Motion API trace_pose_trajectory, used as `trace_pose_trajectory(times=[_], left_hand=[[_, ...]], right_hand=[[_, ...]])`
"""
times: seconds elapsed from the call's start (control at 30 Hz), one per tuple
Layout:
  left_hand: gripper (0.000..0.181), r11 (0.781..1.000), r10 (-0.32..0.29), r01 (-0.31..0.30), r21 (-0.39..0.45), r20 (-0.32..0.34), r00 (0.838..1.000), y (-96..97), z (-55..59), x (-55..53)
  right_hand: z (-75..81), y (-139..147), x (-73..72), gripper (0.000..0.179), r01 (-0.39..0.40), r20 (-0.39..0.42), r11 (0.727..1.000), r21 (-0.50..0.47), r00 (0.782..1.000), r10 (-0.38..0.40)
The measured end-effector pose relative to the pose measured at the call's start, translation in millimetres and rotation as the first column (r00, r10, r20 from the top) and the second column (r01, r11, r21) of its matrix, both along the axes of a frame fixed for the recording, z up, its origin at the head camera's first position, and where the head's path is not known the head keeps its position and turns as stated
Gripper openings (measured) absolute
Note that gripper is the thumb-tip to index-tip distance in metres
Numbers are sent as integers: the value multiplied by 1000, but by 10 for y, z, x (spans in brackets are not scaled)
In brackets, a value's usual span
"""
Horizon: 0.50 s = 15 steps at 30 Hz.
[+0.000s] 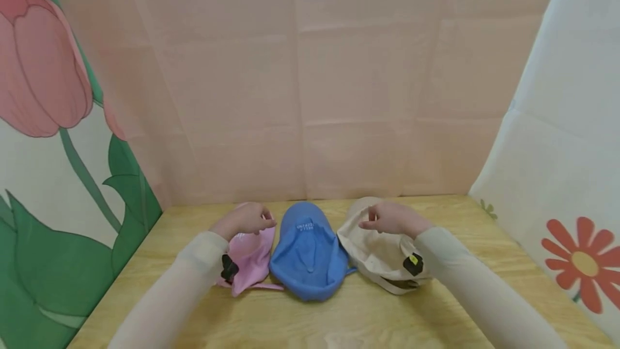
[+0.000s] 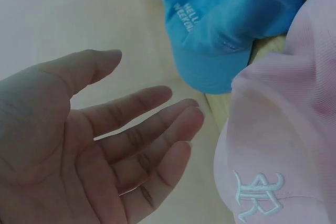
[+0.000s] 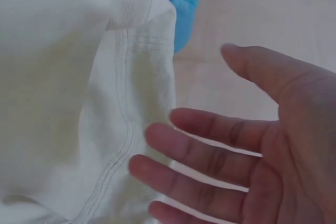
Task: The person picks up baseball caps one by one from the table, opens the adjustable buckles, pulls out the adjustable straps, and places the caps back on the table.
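Three caps lie side by side on the table. On the left is a pink cap (image 1: pixel 252 263) with a pale embroidered monogram; the left hand (image 1: pixel 249 218) hovers over its far part, fingers relaxed and palm bare in the left wrist view. A blue cap (image 1: pixel 307 252) with white lettering sits in the middle, its brim pointing away, between the two hands. The beige cap (image 1: pixel 370 252) is at the right, strap toward the near side. Above it hangs the right hand (image 1: pixel 393 218), its fingers loosely extended and holding nothing in the right wrist view. Sleeves and hands hide parts of the outer caps.
The light wooden table (image 1: pixel 310 327) reaches back to a pink cloth backdrop (image 1: pixel 300 96). A cloth with a printed tulip (image 1: pixel 53 69) stands at the left, and a white cloth with a red flower (image 1: pixel 583 263) at the right. Both wrists carry small black devices (image 1: pixel 413 264).
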<state>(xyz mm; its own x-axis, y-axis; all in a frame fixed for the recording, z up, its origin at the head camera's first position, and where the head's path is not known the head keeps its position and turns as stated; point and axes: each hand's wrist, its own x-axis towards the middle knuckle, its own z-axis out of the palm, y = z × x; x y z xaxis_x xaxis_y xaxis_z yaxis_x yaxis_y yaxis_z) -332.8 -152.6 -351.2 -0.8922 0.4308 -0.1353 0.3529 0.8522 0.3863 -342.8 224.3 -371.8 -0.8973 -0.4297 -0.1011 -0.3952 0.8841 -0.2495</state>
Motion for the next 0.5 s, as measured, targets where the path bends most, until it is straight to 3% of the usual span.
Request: trace_pose_trajectory(times=[0.07,0.27,0.5], left_hand=[[23,1000,-16,16,-3,2,1000,1,3,7],[22,1000,-26,26,2,21,999,-10,8,33],[27,1000,-26,26,10,16,1000,-52,17,64]], right_hand=[[5,8,7,37,1,43,1000,-6,999,-1],[-9,54,9,34,-25,66,999,-41,997,28],[-8,100,7,37,10,113,999,-49,994,-5]])
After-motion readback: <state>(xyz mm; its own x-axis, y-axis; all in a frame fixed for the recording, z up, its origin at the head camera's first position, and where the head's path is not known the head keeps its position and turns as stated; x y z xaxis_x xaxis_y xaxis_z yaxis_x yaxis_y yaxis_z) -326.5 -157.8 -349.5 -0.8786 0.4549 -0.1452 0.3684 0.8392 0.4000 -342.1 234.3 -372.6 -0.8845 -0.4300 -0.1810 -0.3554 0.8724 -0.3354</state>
